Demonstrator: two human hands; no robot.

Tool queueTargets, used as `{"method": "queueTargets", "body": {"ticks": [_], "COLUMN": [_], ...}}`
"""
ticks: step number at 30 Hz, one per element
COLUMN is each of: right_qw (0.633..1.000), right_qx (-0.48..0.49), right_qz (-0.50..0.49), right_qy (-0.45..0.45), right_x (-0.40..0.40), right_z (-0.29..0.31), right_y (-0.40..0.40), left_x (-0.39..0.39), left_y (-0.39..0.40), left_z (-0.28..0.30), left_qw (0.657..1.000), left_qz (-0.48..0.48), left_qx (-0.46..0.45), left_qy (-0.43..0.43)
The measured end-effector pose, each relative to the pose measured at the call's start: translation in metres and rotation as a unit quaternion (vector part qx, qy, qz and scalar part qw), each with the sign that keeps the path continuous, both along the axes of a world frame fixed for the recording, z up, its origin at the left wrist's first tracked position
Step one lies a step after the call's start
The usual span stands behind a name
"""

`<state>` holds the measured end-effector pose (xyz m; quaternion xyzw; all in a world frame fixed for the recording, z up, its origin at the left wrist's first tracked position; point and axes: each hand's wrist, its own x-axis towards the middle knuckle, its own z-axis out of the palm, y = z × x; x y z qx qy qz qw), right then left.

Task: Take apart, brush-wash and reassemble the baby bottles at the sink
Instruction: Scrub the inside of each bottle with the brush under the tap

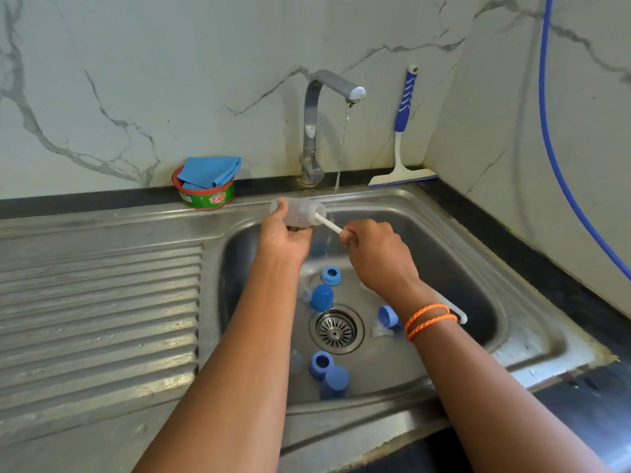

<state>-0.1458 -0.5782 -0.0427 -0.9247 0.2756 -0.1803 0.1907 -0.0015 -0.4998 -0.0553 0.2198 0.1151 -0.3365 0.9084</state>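
Your left hand (283, 233) grips the clear bottle (298, 211) over the sink (478, 268), while your right hand (374, 249), just beside it, grips the brush handle (328, 224) poking from its mouth.

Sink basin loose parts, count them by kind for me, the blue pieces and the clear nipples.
Blue rings: 2, one behind the drain, one in front.
Blue caps: 3, at and.
Clear nipples: 3, faint, at and.
Total: 8
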Motion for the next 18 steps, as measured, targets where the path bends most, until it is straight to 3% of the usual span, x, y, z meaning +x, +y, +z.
{"method": "queueTargets", "body": {"ticks": [3,10,18], "right_qw": [0.998,0.994,0.998], "right_qx": [-0.049,-0.008,0.032], "right_qz": [-0.020,0.067,0.048], "right_qy": [0.040,0.084,-0.030], "right_x": [0.004,-0.004,0.001], "right_z": [0.006,0.013,0.007], "right_y": [0.000,-0.015,0.005], "left_x": [-0.004,-0.003,-0.010], "left_y": [-0.002,0.001,-0.002], "left_z": [0.003,0.000,0.013], "left_qw": [0.999,0.998,0.995], "left_qz": [-0.013,0.008,-0.018], "left_qx": [0.027,0.041,0.072], "left_qy": [-0.030,-0.041,-0.070]}}
